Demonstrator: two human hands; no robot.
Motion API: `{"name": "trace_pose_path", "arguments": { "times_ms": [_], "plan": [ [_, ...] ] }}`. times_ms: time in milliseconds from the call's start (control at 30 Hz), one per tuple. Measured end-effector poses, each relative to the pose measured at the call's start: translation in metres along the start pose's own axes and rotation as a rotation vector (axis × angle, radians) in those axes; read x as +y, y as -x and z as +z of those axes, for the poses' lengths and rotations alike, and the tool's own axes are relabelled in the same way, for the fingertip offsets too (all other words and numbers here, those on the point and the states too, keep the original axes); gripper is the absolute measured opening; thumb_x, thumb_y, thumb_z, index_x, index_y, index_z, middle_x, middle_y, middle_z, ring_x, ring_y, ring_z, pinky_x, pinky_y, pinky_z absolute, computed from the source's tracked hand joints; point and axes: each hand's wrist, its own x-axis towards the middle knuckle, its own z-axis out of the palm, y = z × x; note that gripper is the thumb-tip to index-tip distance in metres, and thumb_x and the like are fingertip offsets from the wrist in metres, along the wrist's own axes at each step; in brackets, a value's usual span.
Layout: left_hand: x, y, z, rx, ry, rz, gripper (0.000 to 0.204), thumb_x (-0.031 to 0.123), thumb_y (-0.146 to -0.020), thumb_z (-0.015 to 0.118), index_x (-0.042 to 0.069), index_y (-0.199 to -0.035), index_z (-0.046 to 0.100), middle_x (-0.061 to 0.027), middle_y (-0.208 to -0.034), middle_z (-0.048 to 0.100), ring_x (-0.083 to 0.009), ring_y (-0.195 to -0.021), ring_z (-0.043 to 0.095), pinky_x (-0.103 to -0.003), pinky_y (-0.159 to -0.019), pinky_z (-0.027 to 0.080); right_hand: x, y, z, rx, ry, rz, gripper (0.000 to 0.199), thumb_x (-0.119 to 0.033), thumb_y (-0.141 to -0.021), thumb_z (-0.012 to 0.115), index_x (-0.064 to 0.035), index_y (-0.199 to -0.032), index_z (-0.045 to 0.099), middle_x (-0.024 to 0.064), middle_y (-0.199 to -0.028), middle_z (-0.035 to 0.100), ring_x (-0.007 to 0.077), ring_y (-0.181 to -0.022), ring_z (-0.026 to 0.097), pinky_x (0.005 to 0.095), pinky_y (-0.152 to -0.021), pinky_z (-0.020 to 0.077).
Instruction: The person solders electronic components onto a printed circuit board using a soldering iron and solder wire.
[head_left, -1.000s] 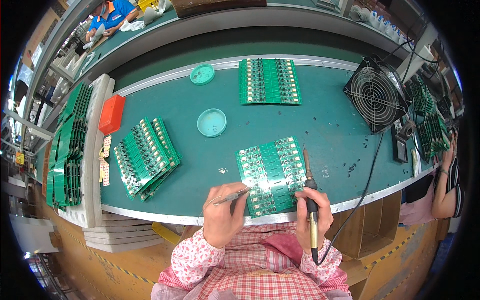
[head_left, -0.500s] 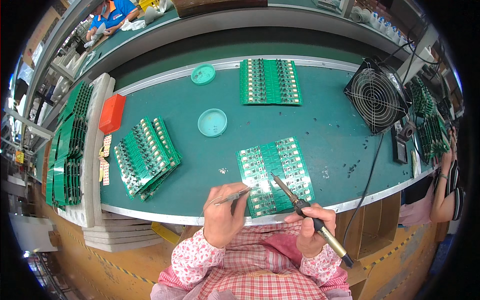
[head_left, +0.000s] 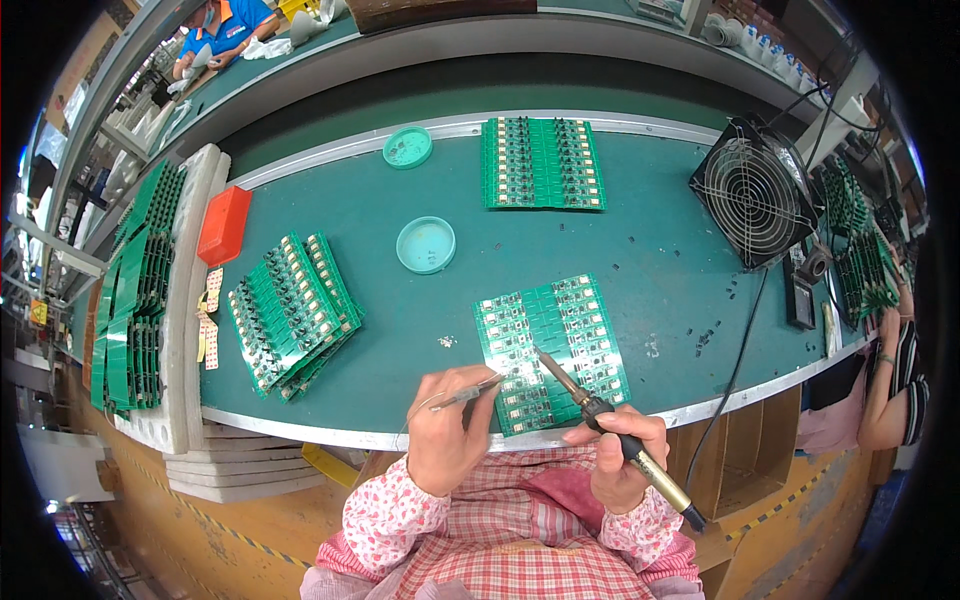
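One green circuit-board panel (head_left: 553,325) is laid flat at the near edge of the counter (head_left: 380,350), between the two hands. Hand soldering of its small parts appears to be the step in hand. One soldering iron (head_left: 597,408) is gripped by the right hand (head_left: 618,472), its fingers curled closely around the handle and its tip directed at the panel's middle; whether contact is made cannot be told. One slim metallic tool (head_left: 465,394), possibly a solder-wire holder, is pinched in the nearly closed fingers of the left hand (head_left: 447,420), its point at the panel's left edge. For the next move, both points would probably need to be brought steadily to one joint.

Farther out, two piles of panels are seen: one squared stack (head_left: 543,165) at the far side, one fanned stack (head_left: 295,315) at the left; their layers cannot be counted reliably. Two round teal dishes (head_left: 425,235) are set between them. One red box (head_left: 224,226) is placed at the left, and one black fan (head_left: 755,190) is stood at the right.
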Motion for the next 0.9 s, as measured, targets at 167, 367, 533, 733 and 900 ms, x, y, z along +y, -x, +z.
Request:
{"name": "trace_pose_path", "arguments": {
  "times_ms": [167,367,533,733,900],
  "plan": [
    [0.001,0.000,0.000,0.003,0.002,-0.008,0.020,-0.004,-0.083,0.070,0.002,-0.102,0.066,-0.0117,-0.100,0.070,-0.0302,-0.088,0.065,-0.038,-0.077,0.051,0.002,0.003,0.000,0.001,-0.032,0.042,0.014,-0.013,-0.096,0.063,-0.0048,-0.106,0.057,0.0086,-0.071,0.074,0.0161,-0.065,0.071,0.0280,-0.059,0.0544],
    [0.000,0.000,0.000,0.010,0.010,0.002,0.021,-0.004,-0.083,0.070,0.003,-0.102,0.066,-0.0113,-0.100,0.070,-0.0297,-0.087,0.065,-0.038,-0.078,0.050,0.004,0.009,0.000,-0.013,-0.063,0.208,0.011,-0.012,-0.096,0.062,-0.0031,-0.102,0.058,0.0089,-0.067,0.071,0.0165,-0.063,0.073,0.0271,-0.056,0.0549],
    [-0.001,0.000,0.000,0.008,0.009,0.004,0.021,-0.004,-0.083,0.070,0.003,-0.102,0.066,-0.0111,-0.100,0.070,-0.0296,-0.087,0.065,-0.037,-0.078,0.050,0.005,0.007,0.001,-0.074,-0.049,0.251,0.012,-0.013,-0.096,0.062,-0.0028,-0.101,0.059,0.0083,-0.068,0.071,0.0162,-0.064,0.073,0.0268,-0.057,0.0561],
    [-0.002,0.001,0.001,0.012,0.017,0.006,0.020,-0.003,-0.083,0.071,0.003,-0.102,0.066,-0.0110,-0.100,0.070,-0.0296,-0.087,0.065,-0.037,-0.078,0.050,0.002,0.002,0.003,-0.106,-0.016,0.253,0.012,-0.013,-0.095,0.064,-0.0031,-0.101,0.061,0.0063,-0.068,0.072,0.0149,-0.062,0.073,0.0271,-0.057,0.0565],
    [-0.003,0.000,0.001,0.010,0.019,0.016,0.020,-0.003,-0.083,0.071,0.003,-0.102,0.066,-0.0106,-0.100,0.070,-0.0292,-0.086,0.065,-0.037,-0.077,0.050,0.005,0.000,0.002,-0.154,0.068,0.131,0.013,-0.009,-0.091,0.068,-0.0029,-0.101,0.061,0.0068,-0.072,0.074,0.0160,-0.063,0.072,0.0275,-0.055,0.0556]
  ]
}}
